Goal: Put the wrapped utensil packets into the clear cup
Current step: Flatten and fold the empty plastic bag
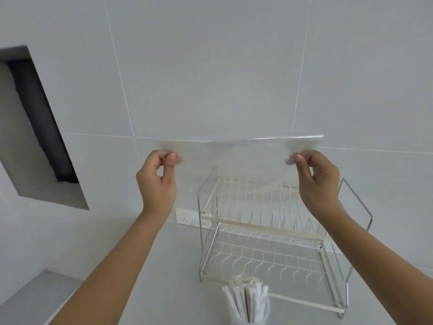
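A clear cup (250, 313) stands on the counter at the bottom of the view, with several white wrapped utensil packets (243, 296) upright inside it. Both hands are raised high above it in front of the wall. My left hand (157, 181) pinches the left corner of a thin transparent plastic sheet (236, 151), and my right hand (318, 181) pinches its right corner. The sheet is stretched flat between them and is nearly see-through.
A two-tier wire dish rack (269, 233) stands on the grey counter (168, 266) just behind the cup. A white wall socket (189, 218) sits left of the rack. A dark recess (39, 127) opens in the tiled wall at left.
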